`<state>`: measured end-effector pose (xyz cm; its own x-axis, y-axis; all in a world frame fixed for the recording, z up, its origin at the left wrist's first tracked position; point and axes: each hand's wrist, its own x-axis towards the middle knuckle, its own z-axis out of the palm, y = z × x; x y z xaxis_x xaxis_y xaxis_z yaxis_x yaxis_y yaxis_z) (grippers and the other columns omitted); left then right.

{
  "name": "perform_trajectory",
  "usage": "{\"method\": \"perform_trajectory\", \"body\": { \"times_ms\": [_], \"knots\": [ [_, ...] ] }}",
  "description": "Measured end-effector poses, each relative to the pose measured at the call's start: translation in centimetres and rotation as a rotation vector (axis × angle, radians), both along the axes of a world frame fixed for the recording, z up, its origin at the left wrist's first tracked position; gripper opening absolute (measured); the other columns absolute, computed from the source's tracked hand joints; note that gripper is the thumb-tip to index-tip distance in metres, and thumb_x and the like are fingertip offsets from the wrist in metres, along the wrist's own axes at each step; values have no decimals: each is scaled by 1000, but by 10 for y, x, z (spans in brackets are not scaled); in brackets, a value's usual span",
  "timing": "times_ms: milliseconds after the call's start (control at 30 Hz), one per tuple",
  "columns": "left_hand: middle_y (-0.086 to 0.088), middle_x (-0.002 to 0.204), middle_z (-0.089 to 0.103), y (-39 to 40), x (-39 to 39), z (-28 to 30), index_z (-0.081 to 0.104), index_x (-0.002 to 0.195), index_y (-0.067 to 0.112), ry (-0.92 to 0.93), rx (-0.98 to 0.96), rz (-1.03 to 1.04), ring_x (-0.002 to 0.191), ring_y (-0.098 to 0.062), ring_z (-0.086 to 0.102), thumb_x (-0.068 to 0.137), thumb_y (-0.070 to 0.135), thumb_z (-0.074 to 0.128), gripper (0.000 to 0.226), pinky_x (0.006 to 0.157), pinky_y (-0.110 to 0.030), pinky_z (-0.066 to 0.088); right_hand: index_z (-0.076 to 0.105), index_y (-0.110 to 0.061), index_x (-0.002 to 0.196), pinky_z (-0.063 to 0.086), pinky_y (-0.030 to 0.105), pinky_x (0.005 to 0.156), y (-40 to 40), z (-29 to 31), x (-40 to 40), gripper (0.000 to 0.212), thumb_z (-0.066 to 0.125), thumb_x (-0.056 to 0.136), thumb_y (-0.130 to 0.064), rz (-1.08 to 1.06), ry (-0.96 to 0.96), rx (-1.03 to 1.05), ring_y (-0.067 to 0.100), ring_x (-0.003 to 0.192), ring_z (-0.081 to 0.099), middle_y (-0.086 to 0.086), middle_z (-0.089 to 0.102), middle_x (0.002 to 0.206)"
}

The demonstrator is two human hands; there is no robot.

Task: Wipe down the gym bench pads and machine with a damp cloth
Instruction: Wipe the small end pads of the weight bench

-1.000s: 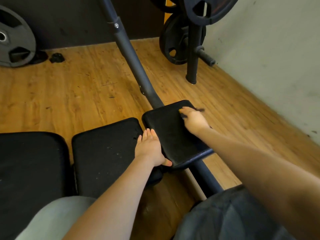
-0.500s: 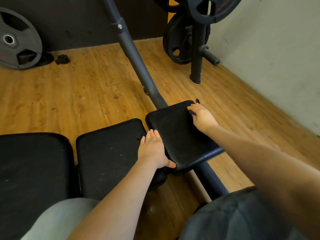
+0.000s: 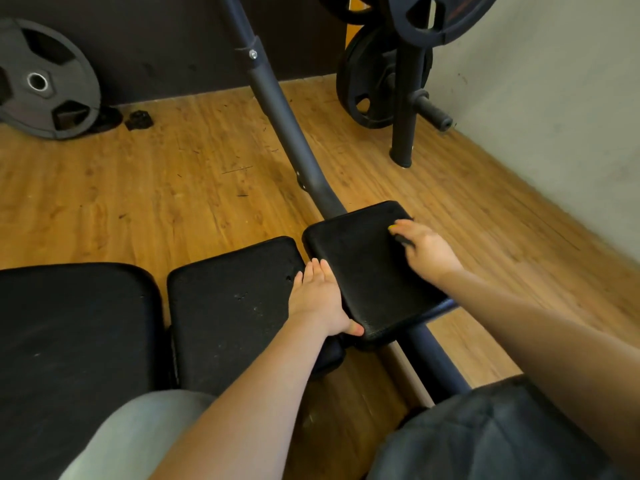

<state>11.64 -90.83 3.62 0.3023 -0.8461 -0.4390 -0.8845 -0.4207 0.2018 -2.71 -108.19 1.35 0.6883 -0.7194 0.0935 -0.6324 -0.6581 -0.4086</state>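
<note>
Looking down from head height, two bare forearms reach forward over three black bench pads set in a row on a wooden floor (image 3: 173,202).

The large pad (image 3: 69,341) sits at far left, the middle pad (image 3: 228,306) just beside it, and the small pad (image 3: 367,271) at right, angled and mounted on a dark metal frame tube (image 3: 277,109) that runs away toward the far wall. All three pads are matte black with rounded corners; the middle one shows small pale nicks and specks on its surface.

The left hand (image 3: 320,299) lies flat, fingers straight and pressed together, over the gap between the middle and small pads, with its thumb hooked against the near edge of the small pad. The right hand (image 3: 424,249) rests on the far right part of the small pad, fingers curled around a small dark item (image 3: 403,239); motion blur hides what it is, and whether it is the cloth cannot be told.

Two weight plates are clearly visible: one grey plate (image 3: 41,81) leaning at the dark wall on the left, and one black plate (image 3: 370,84) on an upright storage post (image 3: 405,105) at right. More plates sit partly cut off at the top edge, so their number is unclear. A small black object (image 3: 138,119) lies on the floor near the grey plate.
</note>
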Motion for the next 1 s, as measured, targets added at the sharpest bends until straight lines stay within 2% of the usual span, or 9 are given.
{"method": "perform_trajectory", "body": {
  "times_ms": [100, 267, 367, 467, 567, 700, 767, 900, 1000],
  "knots": [
    [-17, 158, -10, -1, 1, 3, -14, 147, -1, -13, 14, -13, 146, -27, -8, 69, 65, 69, 132, 119, -40, 1, 49, -9, 135, 16, 23, 113, 8, 5, 9, 43, 44, 93, 0, -166, 40, 31, 21, 139, 30, 7, 37, 148],
    [-17, 158, -9, 1, -2, 7, -14, 147, -1, -18, 17, -3, 146, -27, -7, 72, 61, 70, 129, 120, -39, 1, 36, -15, 144, 0, 13, 109, 103, 9, 10, 48, 43, 97, -7, 330, 109, 23, 12, 144, 15, 0, 26, 154],
    [-16, 158, -6, 6, -4, 11, -9, 148, 0, -40, -8, 7, 146, -27, -6, 72, 63, 69, 126, 119, -40, 2, 31, -14, 146, -1, 14, 110, 104, 12, 0, 50, 41, 97, -6, 423, 171, 32, 14, 145, 11, 1, 21, 155],
    [-15, 159, -3, 15, -10, 16, -4, 150, 1, -100, -45, -3, 147, -28, -5, 74, 66, 64, 121, 119, -41, 3, 34, -9, 143, 0, 13, 109, 74, 13, -8, 47, 39, 97, -2, 155, 101, 89, 19, 145, 13, 8, 23, 154],
    [-16, 159, -2, 24, -17, 21, -2, 150, 1, -144, -87, -10, 147, -29, -4, 81, 61, 60, 110, 120, -41, 4, 32, -9, 145, 9, 25, 115, 58, 10, -12, 45, 34, 100, -7, -225, 64, 106, 19, 145, 10, 7, 22, 155],
    [-16, 159, -1, 29, -15, 33, 1, 150, 2, -150, -109, 80, 146, -30, -2, 87, 51, 59, 99, 119, -41, 6, 31, -9, 146, 17, 34, 116, 61, 5, -4, 46, 34, 100, -8, -315, 84, 83, 20, 145, 12, 7, 23, 155],
    [-16, 159, 0, 31, -7, 39, 2, 150, 1, -141, -88, 145, 146, -30, 0, 88, 49, 59, 97, 119, -41, 6, 33, -11, 145, 16, 30, 115, 68, 9, 4, 46, 37, 99, -10, -219, 86, 76, 20, 144, 17, 6, 25, 154],
    [-16, 159, -2, 33, 7, 44, -1, 150, 1, -106, -37, 179, 146, -30, -2, 84, 56, 59, 105, 119, -41, 7, 36, -15, 144, 9, 16, 110, 99, 13, 28, 45, 40, 99, -13, 225, 101, 67, 13, 142, 21, 0, 29, 153],
    [-14, 159, -4, 40, 20, 53, -2, 150, 2, -72, -60, 146, 146, -28, -4, 85, 60, 56, 105, 119, -40, 7, 35, -15, 144, 8, 17, 111, 89, 11, 30, 45, 37, 99, -10, 215, 69, 78, 13, 143, 19, 1, 28, 153]
  ]
}}
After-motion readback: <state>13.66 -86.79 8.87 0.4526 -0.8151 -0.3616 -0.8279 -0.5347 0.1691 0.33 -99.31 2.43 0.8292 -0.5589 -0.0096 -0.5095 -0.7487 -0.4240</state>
